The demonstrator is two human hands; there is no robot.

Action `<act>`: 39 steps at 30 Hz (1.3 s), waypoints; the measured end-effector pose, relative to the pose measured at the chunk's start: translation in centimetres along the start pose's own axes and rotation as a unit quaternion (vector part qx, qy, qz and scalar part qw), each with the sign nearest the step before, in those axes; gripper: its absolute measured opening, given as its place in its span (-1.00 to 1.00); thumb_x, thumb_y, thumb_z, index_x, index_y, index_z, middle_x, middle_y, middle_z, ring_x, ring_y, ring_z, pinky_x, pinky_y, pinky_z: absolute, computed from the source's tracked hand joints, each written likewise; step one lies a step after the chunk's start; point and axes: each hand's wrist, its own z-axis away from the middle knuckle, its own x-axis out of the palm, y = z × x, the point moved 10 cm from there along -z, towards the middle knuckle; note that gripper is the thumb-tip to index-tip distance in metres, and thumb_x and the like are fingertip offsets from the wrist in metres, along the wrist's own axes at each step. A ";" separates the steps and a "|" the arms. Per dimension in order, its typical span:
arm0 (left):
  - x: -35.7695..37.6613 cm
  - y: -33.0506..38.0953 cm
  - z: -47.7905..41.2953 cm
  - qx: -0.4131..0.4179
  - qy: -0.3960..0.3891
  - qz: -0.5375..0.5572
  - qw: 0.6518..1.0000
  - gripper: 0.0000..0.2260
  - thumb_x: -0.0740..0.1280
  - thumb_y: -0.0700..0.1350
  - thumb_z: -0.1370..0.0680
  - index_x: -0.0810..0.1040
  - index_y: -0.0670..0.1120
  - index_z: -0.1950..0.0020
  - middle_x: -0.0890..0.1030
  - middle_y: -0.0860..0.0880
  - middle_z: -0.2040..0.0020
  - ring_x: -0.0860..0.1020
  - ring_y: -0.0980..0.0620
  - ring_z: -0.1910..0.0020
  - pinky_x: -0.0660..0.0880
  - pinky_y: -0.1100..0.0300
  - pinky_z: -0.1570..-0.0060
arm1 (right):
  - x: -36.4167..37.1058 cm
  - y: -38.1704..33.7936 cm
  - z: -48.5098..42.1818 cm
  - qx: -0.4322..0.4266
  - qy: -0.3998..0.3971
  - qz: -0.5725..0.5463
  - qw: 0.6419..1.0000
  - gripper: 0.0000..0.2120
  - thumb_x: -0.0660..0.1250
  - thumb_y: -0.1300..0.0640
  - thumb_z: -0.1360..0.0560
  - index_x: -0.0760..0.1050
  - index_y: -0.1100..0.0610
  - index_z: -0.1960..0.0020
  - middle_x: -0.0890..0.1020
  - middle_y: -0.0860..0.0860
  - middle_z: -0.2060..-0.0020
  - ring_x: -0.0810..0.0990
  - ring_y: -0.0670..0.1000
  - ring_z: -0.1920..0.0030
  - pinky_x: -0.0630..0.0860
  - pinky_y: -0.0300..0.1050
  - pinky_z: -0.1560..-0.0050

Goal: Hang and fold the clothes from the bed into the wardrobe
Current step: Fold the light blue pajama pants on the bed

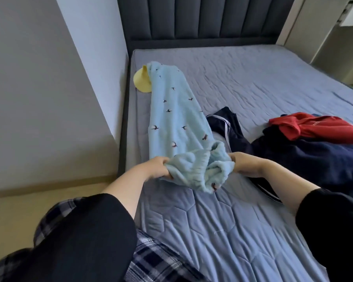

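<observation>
A light blue garment printed with small dark birds lies stretched lengthwise along the left side of the bed. My left hand grips the left side of its bunched near end. My right hand grips the right side of that same end, which is lifted slightly off the quilt. To the right lie a dark navy garment with white piping, a larger navy garment and a red garment on top of it.
A yellow object sits at the bed's left edge, partly under the blue garment's far end. A dark padded headboard stands at the back. A grey wall borders the left. Pale furniture stands at the far right.
</observation>
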 end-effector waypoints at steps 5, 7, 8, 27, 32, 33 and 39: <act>3.1 -5.0 0.5 -0.014 -0.046 -0.072 0.996 -0.75 0.52 -0.23 -0.35 0.51 0.01 0.39 0.49 0.21 0.51 0.40 0.28 0.42 0.31 0.44 0.45 | 3.5 4.6 -0.7 0.050 -0.055 0.184 0.980 -0.85 0.48 0.20 -0.39 0.58 0.23 0.10 0.57 -0.13 0.26 0.49 -0.19 0.21 0.41 -0.36 0.12; 3.2 -5.8 0.3 -0.008 -0.049 -0.072 0.996 -0.72 0.48 -0.26 -0.37 0.47 -0.01 0.43 0.43 0.18 0.51 0.37 0.24 0.44 0.28 0.41 0.46 | 3.8 4.3 -1.4 0.042 -0.068 0.219 0.972 -0.81 0.47 0.12 -0.37 0.55 0.19 0.11 0.53 -0.15 0.29 0.46 -0.19 0.24 0.39 -0.30 0.13; 2.7 -5.9 0.0 -0.005 -0.044 -0.056 0.997 -0.72 0.46 -0.28 -0.39 0.47 -0.01 0.42 0.44 0.15 0.49 0.38 0.23 0.43 0.28 0.41 0.45 | 3.6 3.9 -1.8 0.034 -0.065 0.226 0.971 -0.85 0.45 0.10 -0.36 0.55 0.14 0.15 0.52 -0.16 0.30 0.45 -0.20 0.26 0.38 -0.28 0.14; -6.4 1.6 -3.4 0.197 0.322 -0.154 0.913 -0.50 0.29 -0.09 -0.56 0.28 -0.04 -0.49 0.21 -0.08 -0.52 0.11 -0.11 -0.51 0.09 -0.05 -0.47 | -1.7 -6.3 -7.7 -0.130 0.425 0.254 0.859 -0.46 0.28 0.11 -0.55 0.22 0.16 -0.49 0.25 0.13 -0.48 0.18 0.14 -0.47 0.06 -0.04 -0.44; -0.9 -4.2 -8.2 0.072 0.103 -0.347 0.929 -0.16 0.28 0.25 -0.48 -0.22 0.17 -0.54 -0.29 0.06 -0.55 -0.28 -0.06 -0.53 -0.18 -0.23 -0.43 | 1.8 -0.2 -12.5 0.063 0.218 0.481 0.847 -0.38 -0.07 -0.24 -0.60 -0.11 -0.01 -0.57 -0.03 -0.03 -0.56 -0.09 0.02 -0.54 -0.16 0.27 -0.47; -0.8 -4.8 -8.6 0.064 0.097 -0.348 0.930 -0.12 0.29 0.30 -0.45 -0.25 0.17 -0.54 -0.30 0.05 -0.55 -0.29 -0.05 -0.53 -0.19 -0.24 -0.42 | 1.6 0.0 -13.0 0.082 0.200 0.481 0.850 -0.36 -0.08 -0.25 -0.59 -0.08 0.01 -0.57 0.00 -0.03 -0.55 -0.06 0.01 -0.54 -0.16 0.28 -0.46; -2.5 -2.6 -9.0 0.096 0.154 -0.224 0.958 -0.36 0.09 0.38 -0.50 0.09 0.19 -0.53 -0.17 0.03 -0.58 -0.21 -0.02 -0.54 -0.17 -0.25 -0.43 | -4.5 -5.9 -12.5 -0.004 0.382 0.240 0.893 -0.71 0.18 -0.02 -0.57 0.56 0.17 0.00 0.55 0.11 0.04 0.53 0.19 -0.07 0.47 0.05 -0.03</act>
